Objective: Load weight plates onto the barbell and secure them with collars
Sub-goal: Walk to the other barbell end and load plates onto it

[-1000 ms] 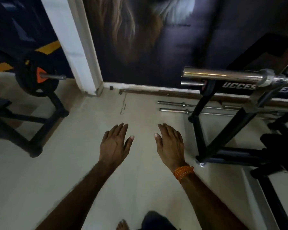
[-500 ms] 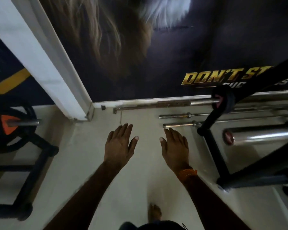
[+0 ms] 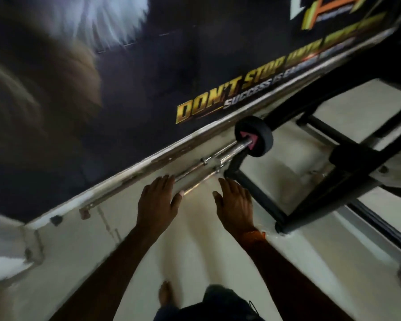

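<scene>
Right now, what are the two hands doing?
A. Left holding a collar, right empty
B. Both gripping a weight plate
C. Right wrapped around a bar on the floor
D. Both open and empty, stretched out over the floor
D: the left hand and right hand are both spread flat with nothing in them, held above the pale floor short of the steel bars along the wall.

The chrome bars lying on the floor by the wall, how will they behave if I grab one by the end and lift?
The chrome bars look like long solid steel, so probably stiff and heavy, tipping down at the far end. Round and polished, they may roll on the smooth floor or slip in a bare left hand.
</scene>
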Demonstrator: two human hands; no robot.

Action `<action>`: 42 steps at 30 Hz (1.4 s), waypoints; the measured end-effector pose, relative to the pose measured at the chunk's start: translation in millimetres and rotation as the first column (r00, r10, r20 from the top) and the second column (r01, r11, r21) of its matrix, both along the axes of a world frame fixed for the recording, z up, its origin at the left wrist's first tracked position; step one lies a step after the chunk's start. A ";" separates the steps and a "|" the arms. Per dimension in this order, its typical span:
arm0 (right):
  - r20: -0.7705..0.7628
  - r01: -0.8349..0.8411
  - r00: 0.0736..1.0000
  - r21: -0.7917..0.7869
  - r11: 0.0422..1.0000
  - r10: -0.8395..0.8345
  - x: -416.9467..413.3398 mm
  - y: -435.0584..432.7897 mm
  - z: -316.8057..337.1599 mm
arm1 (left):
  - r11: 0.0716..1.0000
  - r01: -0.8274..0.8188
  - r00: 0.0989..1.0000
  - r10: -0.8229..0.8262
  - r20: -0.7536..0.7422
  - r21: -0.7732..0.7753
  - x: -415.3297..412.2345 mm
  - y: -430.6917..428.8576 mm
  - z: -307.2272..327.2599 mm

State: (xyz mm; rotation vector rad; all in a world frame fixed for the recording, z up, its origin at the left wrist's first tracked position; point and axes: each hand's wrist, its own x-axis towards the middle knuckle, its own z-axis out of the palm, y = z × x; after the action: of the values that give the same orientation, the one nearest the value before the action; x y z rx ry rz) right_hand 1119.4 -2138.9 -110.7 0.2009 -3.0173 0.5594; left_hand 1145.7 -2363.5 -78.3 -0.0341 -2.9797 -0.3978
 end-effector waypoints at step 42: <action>0.094 0.876 0.378 -0.357 0.323 -0.921 -374.2 95.9 -191.4 | 0.740 0.427 0.837 -0.541 0.083 0.520 -541.5 189.1 -244.3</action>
State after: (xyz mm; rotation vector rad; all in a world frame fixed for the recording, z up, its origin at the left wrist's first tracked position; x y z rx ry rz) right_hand 745.3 -2043.1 -302.1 -1.3547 -2.2266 0.8336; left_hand 604.2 -2174.4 -322.6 -0.7872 -2.9447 -1.2833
